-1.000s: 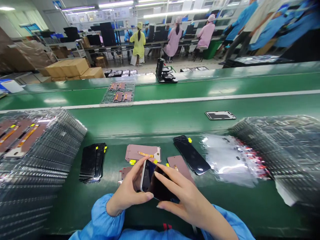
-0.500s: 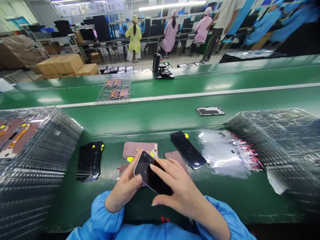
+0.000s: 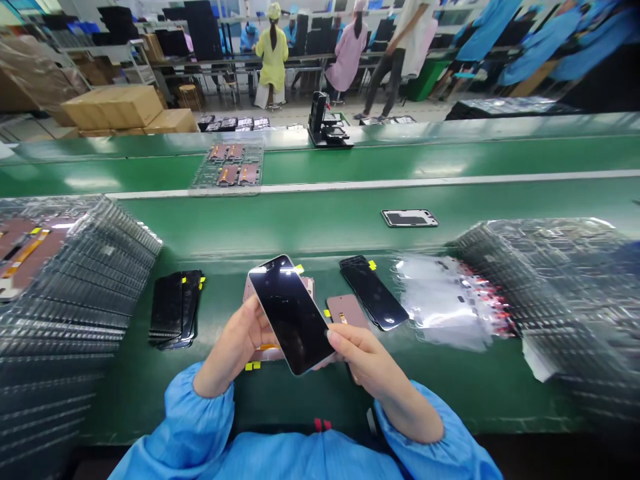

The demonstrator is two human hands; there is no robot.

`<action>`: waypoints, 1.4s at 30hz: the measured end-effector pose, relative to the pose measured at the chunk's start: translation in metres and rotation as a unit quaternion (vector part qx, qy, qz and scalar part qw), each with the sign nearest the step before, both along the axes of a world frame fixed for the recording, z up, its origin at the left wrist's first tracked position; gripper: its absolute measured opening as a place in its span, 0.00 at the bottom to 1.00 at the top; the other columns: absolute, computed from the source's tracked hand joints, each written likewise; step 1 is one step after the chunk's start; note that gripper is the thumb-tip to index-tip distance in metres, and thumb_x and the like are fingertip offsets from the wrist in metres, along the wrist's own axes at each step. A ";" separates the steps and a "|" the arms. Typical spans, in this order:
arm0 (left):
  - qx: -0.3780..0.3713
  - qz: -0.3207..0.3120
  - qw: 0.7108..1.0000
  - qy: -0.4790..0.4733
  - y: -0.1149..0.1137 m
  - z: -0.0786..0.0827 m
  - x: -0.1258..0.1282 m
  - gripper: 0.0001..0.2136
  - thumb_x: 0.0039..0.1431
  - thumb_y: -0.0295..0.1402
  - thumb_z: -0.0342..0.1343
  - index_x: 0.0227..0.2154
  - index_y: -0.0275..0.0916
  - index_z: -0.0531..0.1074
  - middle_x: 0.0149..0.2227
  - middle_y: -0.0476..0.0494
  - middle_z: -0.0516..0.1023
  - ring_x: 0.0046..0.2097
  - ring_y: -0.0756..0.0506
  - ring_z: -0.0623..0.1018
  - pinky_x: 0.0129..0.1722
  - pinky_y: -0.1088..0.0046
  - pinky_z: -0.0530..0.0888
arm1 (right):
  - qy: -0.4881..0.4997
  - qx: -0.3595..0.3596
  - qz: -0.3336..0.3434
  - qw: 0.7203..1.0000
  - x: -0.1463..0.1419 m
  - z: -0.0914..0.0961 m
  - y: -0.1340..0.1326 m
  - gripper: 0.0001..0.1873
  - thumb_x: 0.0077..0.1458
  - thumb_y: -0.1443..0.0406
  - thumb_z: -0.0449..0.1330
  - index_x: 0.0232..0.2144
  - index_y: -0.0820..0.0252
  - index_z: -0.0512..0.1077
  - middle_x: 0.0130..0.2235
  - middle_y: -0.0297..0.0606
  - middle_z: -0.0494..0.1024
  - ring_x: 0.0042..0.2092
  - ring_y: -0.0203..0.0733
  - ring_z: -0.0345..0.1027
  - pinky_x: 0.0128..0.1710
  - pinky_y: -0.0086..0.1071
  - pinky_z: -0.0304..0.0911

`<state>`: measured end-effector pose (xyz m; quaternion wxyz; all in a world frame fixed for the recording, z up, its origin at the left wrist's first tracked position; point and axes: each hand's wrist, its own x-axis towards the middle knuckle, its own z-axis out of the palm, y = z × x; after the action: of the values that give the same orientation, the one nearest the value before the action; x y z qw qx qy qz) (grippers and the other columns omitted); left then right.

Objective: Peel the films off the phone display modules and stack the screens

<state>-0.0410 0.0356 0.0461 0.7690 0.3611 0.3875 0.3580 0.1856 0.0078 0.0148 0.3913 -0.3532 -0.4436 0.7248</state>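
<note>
A black glass phone screen panel (image 3: 291, 313) is held face up above the green bench, between both hands. My left hand (image 3: 235, 350) grips its left edge from below, fingers curled. My right hand (image 3: 367, 363) pinches its lower right corner. Under the panel lie pinkish panels (image 3: 350, 310) turned back up, with yellow tabs. A single black panel (image 3: 373, 291) lies just right of them. A small stack of black panels (image 3: 175, 310) sits to the left.
Tall stacks of clear plastic trays stand at left (image 3: 65, 287) and right (image 3: 555, 280). Loose clear film bags (image 3: 445, 300) lie beside the right stack. On the green conveyor (image 3: 450, 193) sit a tray of pink panels (image 3: 229, 172) and one lone panel (image 3: 409, 218). Workers stand at benches behind.
The black panel was turned from edge-on to flat, glass side up, and lifted higher. My right hand slid from on top of it to its lower right corner.
</note>
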 end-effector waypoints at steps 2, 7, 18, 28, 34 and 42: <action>0.058 -0.048 0.996 0.051 -0.008 -0.005 0.005 0.30 0.51 0.54 0.62 0.52 0.41 0.72 0.43 0.38 0.80 0.37 0.42 0.80 0.35 0.67 0.77 | -0.011 0.008 -0.045 0.999 -0.002 -0.003 0.000 0.20 0.62 0.49 0.58 0.35 0.59 0.78 0.32 0.38 0.81 0.35 0.43 0.76 0.37 0.36 0.72; 0.144 -0.022 0.966 0.214 -0.026 -0.018 0.016 0.14 0.55 0.44 0.62 0.29 0.35 0.75 0.25 0.49 0.71 0.26 0.51 0.71 0.26 0.75 0.70 | -0.058 0.023 -0.126 0.990 -0.007 -0.006 0.000 0.21 0.59 0.47 0.59 0.36 0.57 0.78 0.32 0.37 0.80 0.36 0.46 0.75 0.37 0.40 0.72; 0.096 -0.034 0.982 0.156 -0.022 -0.015 0.014 0.19 0.57 0.47 0.58 0.21 0.38 0.66 0.21 0.50 0.72 0.22 0.51 0.71 0.26 0.74 0.70 | -0.009 -0.089 0.010 0.996 -0.001 0.031 0.011 0.23 0.58 0.50 0.61 0.43 0.64 0.76 0.38 0.46 0.84 0.40 0.47 0.80 0.37 0.34 0.72; 0.207 0.192 0.732 0.619 0.007 -0.026 -0.069 0.44 0.50 0.54 0.61 0.66 0.36 0.57 0.68 0.26 0.56 0.67 0.27 0.53 0.64 0.45 0.51 | -0.206 -0.085 -0.045 0.974 0.012 0.023 0.173 0.04 0.52 0.70 0.65 0.33 0.64 0.75 0.29 0.44 0.82 0.28 0.43 0.78 0.26 0.29 0.71; 0.039 0.188 0.554 0.810 0.010 -0.056 -0.121 0.48 0.52 0.59 0.54 0.68 0.31 0.49 0.64 0.14 0.57 0.63 0.17 0.57 0.54 0.35 0.60 | -0.364 -0.066 -0.076 0.926 0.031 0.006 0.264 0.04 0.52 0.70 0.60 0.27 0.63 0.74 0.25 0.47 0.79 0.29 0.48 0.76 0.31 0.38 0.71; 0.059 0.174 0.559 0.809 0.001 -0.052 -0.111 0.37 0.56 0.43 0.55 0.67 0.36 0.53 0.53 0.29 0.71 0.53 0.32 0.69 0.49 0.57 0.68 | -0.420 0.061 -0.084 0.902 -0.010 0.007 0.262 0.04 0.46 0.67 0.63 0.29 0.58 0.74 0.43 0.50 0.79 0.61 0.66 0.61 0.62 0.54 0.50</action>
<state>-0.1522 0.0368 -0.0057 0.0333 0.4695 0.8799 0.0646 0.1753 0.2694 0.0219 0.2489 -0.6360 -0.5792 0.4451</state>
